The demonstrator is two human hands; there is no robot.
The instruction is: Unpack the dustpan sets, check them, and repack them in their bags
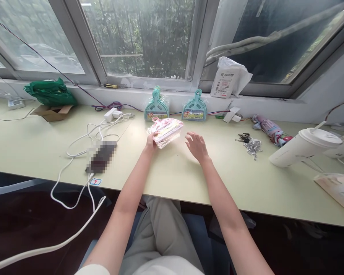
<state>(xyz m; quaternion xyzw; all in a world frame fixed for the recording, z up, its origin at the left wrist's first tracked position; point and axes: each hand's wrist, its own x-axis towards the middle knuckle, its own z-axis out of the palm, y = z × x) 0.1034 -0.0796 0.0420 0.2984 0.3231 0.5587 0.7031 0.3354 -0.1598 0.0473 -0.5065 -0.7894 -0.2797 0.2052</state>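
My left hand [151,140] is closed on the left edge of a pink mini dustpan and brush set [169,131], wrapped in clear plastic and tilted above the table. It looks like a stack of several packs. To its right, my right hand [197,146] is held apart from it, fingers loosely spread and holding nothing. Behind them, teal dustpan and brush sets [156,105] lean upright against the wall in a stack. Another teal dustpan and brush set [194,107] leans beside that stack on the right.
On the pale table [172,175], a phone [101,157] and white cables [74,154] lie left. A green bag [50,93] sits in a cardboard box [53,113]. To the right are keys [243,138], a folded umbrella [271,130] and a tilted white cup [301,147].
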